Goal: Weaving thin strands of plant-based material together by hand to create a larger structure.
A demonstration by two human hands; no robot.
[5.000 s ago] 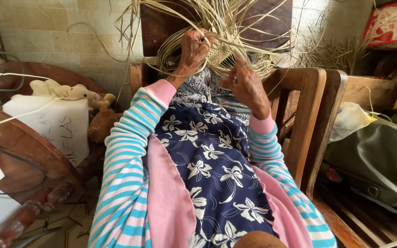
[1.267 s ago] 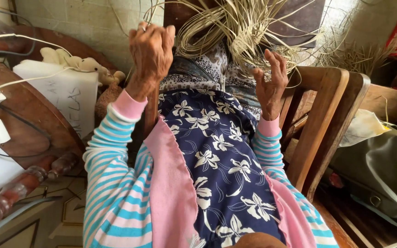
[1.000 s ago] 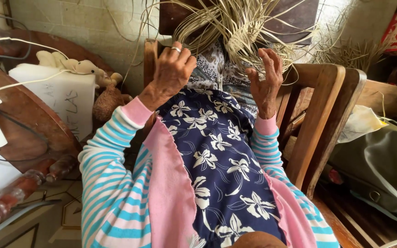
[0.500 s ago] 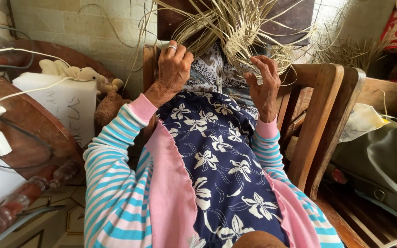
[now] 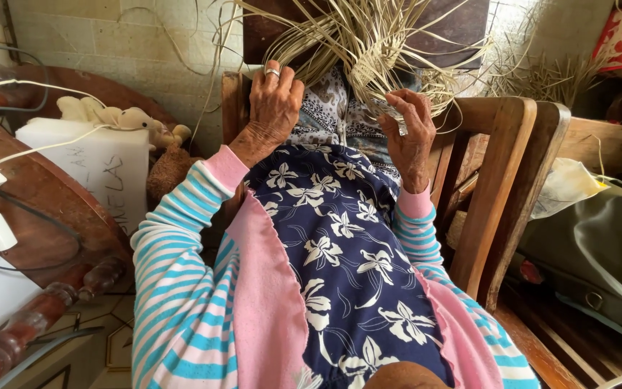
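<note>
So both arms reach up to top centre: left hand (image 5: 275, 97) curled with fingers together on the straw weaving (image 5: 368, 50), right hand (image 5: 410, 133) pinching its lower strands beside the wooden chair (image 5: 498, 187).

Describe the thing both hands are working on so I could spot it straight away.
Start at the wooden chair on the right; beside its top rail, the left hand and right hand hold a half-woven piece of straw. Unlike the dry grass behind, its pale flat strips fan out loose from a woven centre.
</note>
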